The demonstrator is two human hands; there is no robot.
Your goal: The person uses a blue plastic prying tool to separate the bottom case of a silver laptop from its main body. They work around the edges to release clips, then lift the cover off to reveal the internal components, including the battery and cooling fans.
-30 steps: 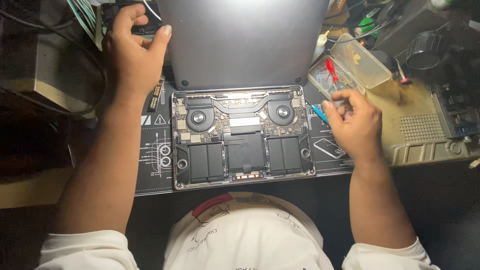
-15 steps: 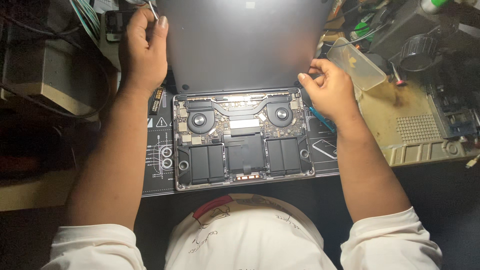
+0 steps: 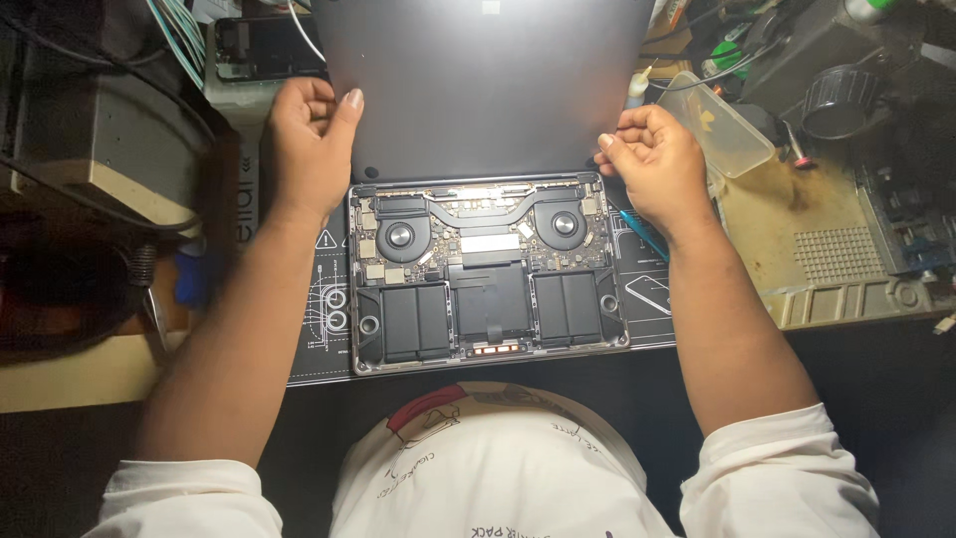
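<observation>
Seen from above, two bare hands hold one grey metal cover panel [image 3: 478,90] by its lower corners. The left hand [image 3: 311,149] has its fingers curled together around the panel's left edge, with the thumb stretched up flat against the top surface. The right hand [image 3: 657,164] is closed in a loose fist at the panel's right corner, fingertips tucked in and pinching the edge; exactly how the tips grip it is hidden by the knuckles.

The panel lies just beyond one opened laptop [image 3: 488,274], its near edge meeting the laptop's far edge. Inside the laptop, two round fans sit side by side near the top, joined by one curved copper-coloured pipe. Below them are black battery cells in three groups: a pair on the left, one larger block in the middle, a pair on the right.

The laptop rests on one dark work mat [image 3: 319,329] printed with white line drawings. To the right of the right hand sits one clear plastic tray [image 3: 732,130], and past it one tan bench surface [image 3: 817,239] with a grid of small holes. One dark phone [image 3: 261,48] lies beyond the left hand. Both forearms reach in from white sleeves at the bottom.
</observation>
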